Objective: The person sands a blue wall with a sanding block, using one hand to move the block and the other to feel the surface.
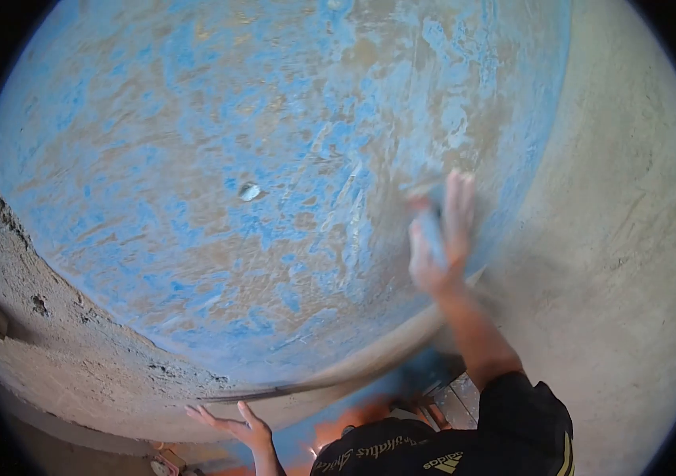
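Note:
My right hand (443,242) is raised against a large wall surface (219,246) with worn, patchy blue paint. The hand is smeared by motion, its fingers pointing up. A pale bluish flat piece (432,234) shows between the thumb side and the fingers, and I cannot tell what it is. Lower down, my left hand (247,428) is open with fingers spread, just below the bottom edge of the blue surface. No object shows in it. A small whitish, shiny spot (250,191) sits on the blue paint, left of my right hand.
Bare grey-beige wall (616,222) borders the blue area on the right. Rough, crumbly plaster (44,293) runs along its lower left edge. My black shirt (449,444) fills the bottom, with an orange and blue blur (370,412) behind it.

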A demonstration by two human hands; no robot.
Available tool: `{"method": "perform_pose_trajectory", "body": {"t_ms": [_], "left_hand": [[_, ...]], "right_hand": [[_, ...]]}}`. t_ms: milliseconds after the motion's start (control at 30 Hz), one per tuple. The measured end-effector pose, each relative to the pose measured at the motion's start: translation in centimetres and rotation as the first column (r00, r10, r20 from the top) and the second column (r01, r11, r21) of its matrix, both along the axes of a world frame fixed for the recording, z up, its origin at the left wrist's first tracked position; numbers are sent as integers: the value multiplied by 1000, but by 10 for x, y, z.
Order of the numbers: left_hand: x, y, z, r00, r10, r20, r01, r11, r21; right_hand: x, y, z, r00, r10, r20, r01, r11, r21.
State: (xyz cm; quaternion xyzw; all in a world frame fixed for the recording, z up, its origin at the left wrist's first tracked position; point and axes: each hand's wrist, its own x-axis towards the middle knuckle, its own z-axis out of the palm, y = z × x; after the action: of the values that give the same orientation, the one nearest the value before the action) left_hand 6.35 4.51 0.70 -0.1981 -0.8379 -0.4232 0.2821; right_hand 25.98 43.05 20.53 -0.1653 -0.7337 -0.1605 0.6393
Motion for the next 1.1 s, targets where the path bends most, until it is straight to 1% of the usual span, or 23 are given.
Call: {"method": "perform_pose_trajectory", "body": {"t_ms": [67,100,133,200,233,300,333,367,433,467,500,533,600,667,700,800,867,900,1000,1033,1100], "left_hand": [[7,15,8,989,-36,-143,34,999,-17],[9,25,14,975,-52,-215,48,999,-23],[7,33,24,962,-7,-272,6,1000,-5],[-8,41,49,919,89,-385,-82,996,33],[-17,42,59,894,124,-431,-106,992,67],[-32,43,79,832,195,-520,-148,980,130],[-28,47,94,812,183,-554,-159,983,90],[-21,50,110,793,171,-585,-173,984,53],[-17,57,129,739,136,-660,-196,980,-17],[-18,61,135,713,116,-692,-184,983,-24],[-19,66,141,686,93,-721,-170,985,-35],[-18,71,148,660,67,-748,-156,987,-48],[-15,78,163,611,68,-789,-165,985,-43],[-11,83,181,561,57,-826,-164,985,-44],[-8,88,194,506,57,-861,-168,985,-34],[-5,91,225,443,21,-896,-178,982,-65],[-5,94,245,413,-13,-911,-184,978,-98],[-5,96,254,397,-31,-917,-187,976,-113],[-13,101,286,384,-92,-919,-189,966,-175],[-17,102,299,403,-65,-913,-163,977,-141],[-21,101,321,447,-15,-894,-113,991,-73]], "right_hand": [[12,18,35,979,61,-192,-78,994,-80],[19,22,43,992,-9,-122,4,999,-46],[24,19,51,1000,27,-5,-27,1000,2],[32,12,57,970,85,227,-108,990,91],[35,21,57,964,43,263,-91,981,174],[47,38,82,979,38,200,-67,988,137],[53,48,95,985,37,170,-58,992,116],[56,59,100,987,93,129,-107,989,101],[53,55,98,960,121,253,-158,979,132],[51,49,93,941,129,312,-182,972,147],[45,47,80,892,163,423,-257,950,176],[41,55,78,915,147,376,-258,929,265],[32,68,79,953,126,274,-238,873,427],[41,72,105,970,167,175,-214,931,297],[45,74,115,967,201,155,-235,941,244],[45,81,100,930,162,329,-250,937,245],[25,87,74,917,135,376,-298,858,418],[23,89,73,925,102,365,-275,844,461],[35,101,107,941,148,305,-260,893,368],[40,99,119,957,154,245,-234,909,345],[27,96,109,925,247,288,-341,875,344]]}}
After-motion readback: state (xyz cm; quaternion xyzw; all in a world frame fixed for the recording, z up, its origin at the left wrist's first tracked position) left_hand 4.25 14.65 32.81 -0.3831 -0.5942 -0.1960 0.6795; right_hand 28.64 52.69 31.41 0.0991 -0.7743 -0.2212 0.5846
